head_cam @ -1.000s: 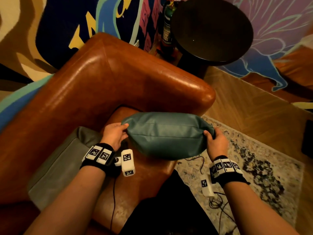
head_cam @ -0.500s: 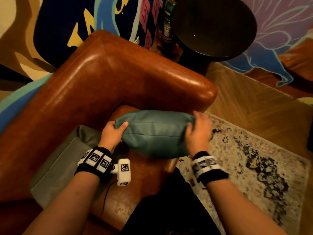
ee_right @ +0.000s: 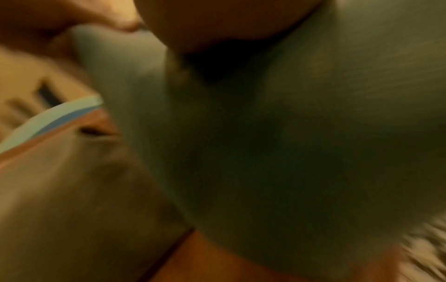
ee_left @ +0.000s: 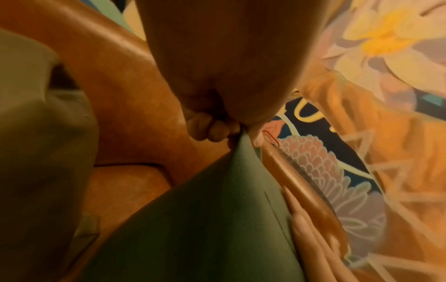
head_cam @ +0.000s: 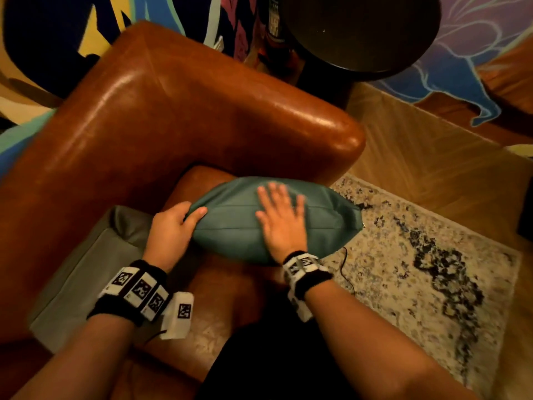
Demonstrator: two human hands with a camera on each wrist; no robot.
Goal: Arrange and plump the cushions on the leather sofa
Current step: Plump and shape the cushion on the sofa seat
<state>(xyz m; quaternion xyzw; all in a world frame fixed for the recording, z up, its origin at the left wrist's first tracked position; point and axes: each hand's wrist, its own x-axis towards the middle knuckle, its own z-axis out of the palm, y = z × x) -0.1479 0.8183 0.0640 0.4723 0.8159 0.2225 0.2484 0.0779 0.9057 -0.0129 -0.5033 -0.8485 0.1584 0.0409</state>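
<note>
A teal leather cushion (head_cam: pixel 230 223) is held on edge over the seat of the brown leather sofa (head_cam: pixel 178 116). My left hand (head_cam: pixel 173 223) grips its left end, thumb on top and fingers curled round the corner (ee_left: pixel 214 131). My right hand (head_cam: pixel 284 217) lies flat on the cushion's top edge with fingers spread and straight. The right wrist view is blurred and filled by the teal cushion (ee_right: pixel 289 152). A grey cushion (head_cam: pixel 83 272) lies flat on the seat at the left, under my left wrist.
The sofa's armrest (head_cam: pixel 302 122) curves behind the cushion. A round dark side table (head_cam: pixel 363 30) stands beyond it, with a bottle (head_cam: pixel 274 21) beside it. A patterned rug (head_cam: pixel 418 255) covers the wooden floor at right. A painted mural covers the wall.
My right hand let go of the cushion's right end and moved left onto its top, now flat and spread. The left hand kept its grip on the left end.
</note>
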